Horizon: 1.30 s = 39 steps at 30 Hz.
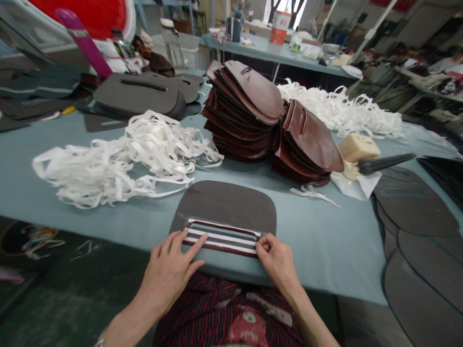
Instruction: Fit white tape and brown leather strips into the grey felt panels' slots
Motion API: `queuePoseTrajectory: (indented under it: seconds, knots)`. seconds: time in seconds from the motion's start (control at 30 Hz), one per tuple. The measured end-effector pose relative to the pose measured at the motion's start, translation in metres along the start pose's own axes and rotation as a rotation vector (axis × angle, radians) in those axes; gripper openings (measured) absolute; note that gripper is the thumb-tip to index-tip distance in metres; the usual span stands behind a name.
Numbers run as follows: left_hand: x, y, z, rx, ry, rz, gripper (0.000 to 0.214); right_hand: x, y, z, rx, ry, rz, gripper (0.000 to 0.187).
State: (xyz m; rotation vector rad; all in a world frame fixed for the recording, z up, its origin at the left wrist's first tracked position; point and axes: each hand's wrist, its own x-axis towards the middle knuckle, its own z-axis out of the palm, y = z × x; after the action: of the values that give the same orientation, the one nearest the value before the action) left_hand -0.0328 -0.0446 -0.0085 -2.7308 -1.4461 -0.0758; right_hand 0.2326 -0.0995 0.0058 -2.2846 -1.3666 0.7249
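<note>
The striped shirt (pixel 195 308) is cut off by the bottom edge. To its left, one end of a white strip (pixel 224 237) is touched and partly covered by the left hand (pixel 171 265), its fingers spread apart, at the slot of a dark grey panel (pixel 227 200) laid on the blue-green table (pixel 318 231); at the right, the right hand's (pixel 277 255) thumb and fingers are closed together by the strip's other end, though whether its tip is pinched cannot be told.

Large glossy red panel with white rim (pixel 103 17), upper left; long magenta object (pixel 85 42) slanting before it. Tall clear bottle with white cap (pixel 172 47) farther right. Beyond, long blue-green table (pixel 258 49) bearing white-and-orange cylindrical tub (pixel 279 29), dark blue container (pixel 236 28).
</note>
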Motion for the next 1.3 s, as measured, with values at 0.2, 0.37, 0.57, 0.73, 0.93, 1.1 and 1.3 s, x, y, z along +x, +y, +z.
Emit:
queuePoseTrajectory:
  seconds: [0.2, 0.37, 0.57, 0.73, 0.93, 1.1, 1.3]
  knots:
    - [-0.001, 0.012, 0.0, -0.003, 0.003, -0.055, 0.051, 0.002, -0.006, 0.002, -0.113, 0.006, 0.04, 0.013]
    - [0.001, 0.01, 0.003, 0.0, 0.026, -0.053, 0.049, 0.002, -0.004, 0.007, -0.191, 0.016, 0.048, 0.008]
    - [0.026, 0.003, -0.001, -0.047, 0.047, -0.007, 0.048, -0.002, -0.019, 0.013, -0.393, 0.086, -0.279, 0.023]
    - [0.04, 0.018, -0.001, -0.166, 0.047, 0.13, 0.054, 0.007, -0.034, 0.03, -0.443, 0.028, -0.661, 0.039]
    - [0.035, 0.02, 0.007, -0.24, 0.069, 0.12, 0.054, 0.014, -0.031, 0.028, -0.362, -0.026, -0.634, 0.025]
    - [0.033, -0.006, 0.015, -0.389, 0.226, 0.009, 0.036, 0.026, -0.028, 0.016, -0.193, -0.034, -0.616, 0.026]
    - [0.035, -0.024, 0.027, -0.482, 0.309, -0.039, 0.032, 0.035, -0.038, 0.021, -0.531, -0.018, -0.493, 0.021]
